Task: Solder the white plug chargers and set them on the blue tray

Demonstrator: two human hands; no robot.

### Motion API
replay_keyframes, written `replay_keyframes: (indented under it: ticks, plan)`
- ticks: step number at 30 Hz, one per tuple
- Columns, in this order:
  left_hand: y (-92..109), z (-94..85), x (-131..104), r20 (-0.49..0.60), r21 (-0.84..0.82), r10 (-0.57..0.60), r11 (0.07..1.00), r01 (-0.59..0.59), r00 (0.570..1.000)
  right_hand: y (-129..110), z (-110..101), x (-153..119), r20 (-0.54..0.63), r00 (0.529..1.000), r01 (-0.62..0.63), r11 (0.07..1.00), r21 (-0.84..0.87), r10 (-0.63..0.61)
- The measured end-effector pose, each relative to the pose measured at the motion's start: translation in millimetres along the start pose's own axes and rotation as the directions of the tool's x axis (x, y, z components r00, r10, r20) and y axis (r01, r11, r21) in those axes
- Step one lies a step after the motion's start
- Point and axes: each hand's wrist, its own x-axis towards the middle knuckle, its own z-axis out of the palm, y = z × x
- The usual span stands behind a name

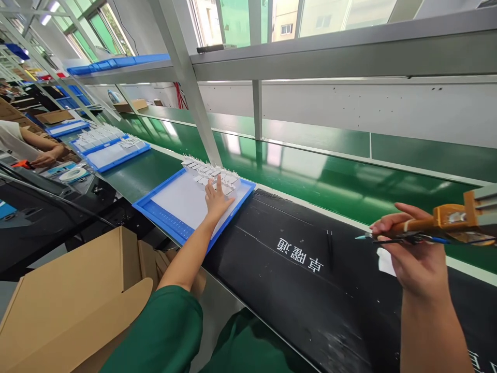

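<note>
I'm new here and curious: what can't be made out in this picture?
All in the head view:
Left hand: whether it grips any white pieces; its own fingers hide that.
Orange tool: its far end, cut off by the right edge.
Co-worker: partly beyond the left edge.
Blue tray: its markings, too small to read.

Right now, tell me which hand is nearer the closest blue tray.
Left. The left hand is over the tray; the right hand is off to its right, holding an orange-brown tool.

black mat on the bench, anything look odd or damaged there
The black mat has pale scuffs near the picture's bottom, suggesting wear, and its white lettering appears upside down from this side.
</note>
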Motion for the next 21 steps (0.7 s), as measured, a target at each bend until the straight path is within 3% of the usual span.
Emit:
replay_keyframes:
  ticks: [5, 11, 16, 21]
  plan:
    - [-6.7, 4.4, 9.8, -0.056, 0.004, -0.055, 0.998, 0.055, 0.997, -0.6, -0.1, 0.3, -0.004, 1.0, 0.002, 1.0, -0.019, -0.002]
    - [-16.4, -0.9, 14.8, -0.076, -0.101, -0.045, 0.994, 0.037, 0.996, 0.7, -0.4, 0.8, 0.025, 0.999, 0.037, 0.999, 0.013, -0.037]
    - [-20.7, 4.4, 18.8, 0.001, -0.172, -0.107, 0.979, 0.105, 0.994, 2.7, -0.3, -0.6, 0.031, 0.997, 0.062, 0.997, 0.047, -0.063]
    - [-24.5, 16.0, 23.0, -0.015, -0.293, -0.113, 0.95, 0.104, 0.993, 3.1, -2.0, -1.7, 0.044, 0.996, 0.069, 0.996, 0.054, -0.072]
